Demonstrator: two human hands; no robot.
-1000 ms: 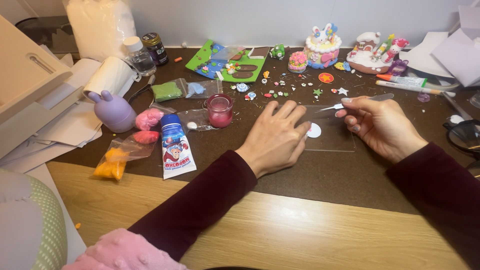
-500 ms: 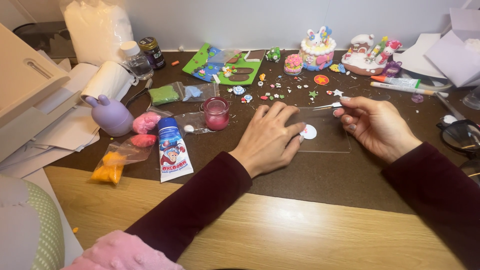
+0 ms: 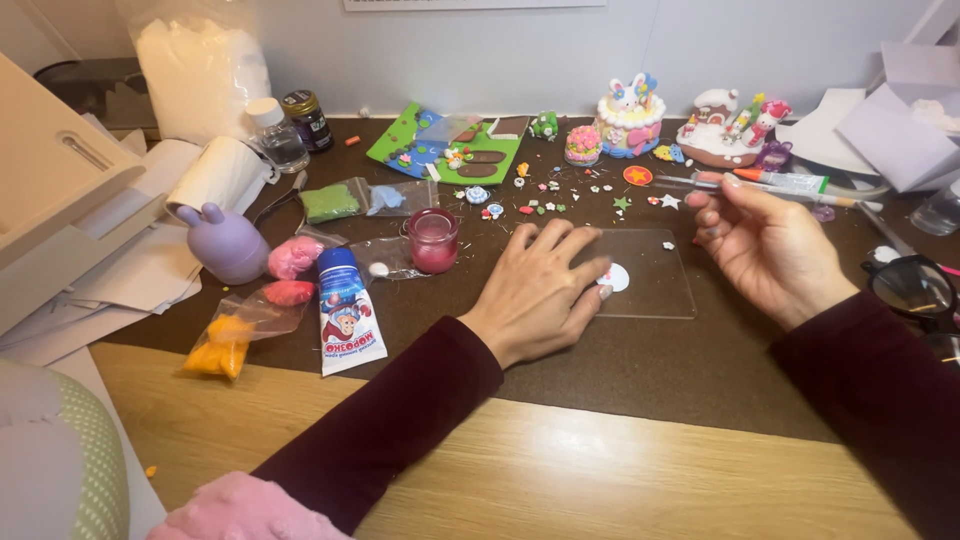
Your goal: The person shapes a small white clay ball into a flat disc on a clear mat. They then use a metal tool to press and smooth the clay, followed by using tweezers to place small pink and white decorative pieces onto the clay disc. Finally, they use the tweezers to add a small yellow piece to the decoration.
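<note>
Going left to right: bags of yellow clay [image 3: 222, 343] and pink clay [image 3: 293, 257] are parked by a lilac bunny figure [image 3: 228, 243], then a blue-capped tube [image 3: 348, 311] and a small pink jar [image 3: 433, 240] on the brown mat [image 3: 640, 370]. The left hand [image 3: 540, 290] is laid flat, fingers spread, pinning the near-left corner of a clear acrylic sheet [image 3: 655, 285], with the fingertips right next to a little white clay disc [image 3: 614, 277] sitting on that sheet. The right hand [image 3: 765, 245] is lifted just off the sheet's right side, with a thin clear tool [image 3: 672, 181] pinched between thumb and fingers, its tip pointing left and away from the disc. Looks like the detailing stage on that disc, with the sheet held steady. The tool would probably need to be brought down gently onto the disc, with light pressure so it's not squashed. Finished clay cakes [image 3: 628, 118] are lined up at the back.
</note>
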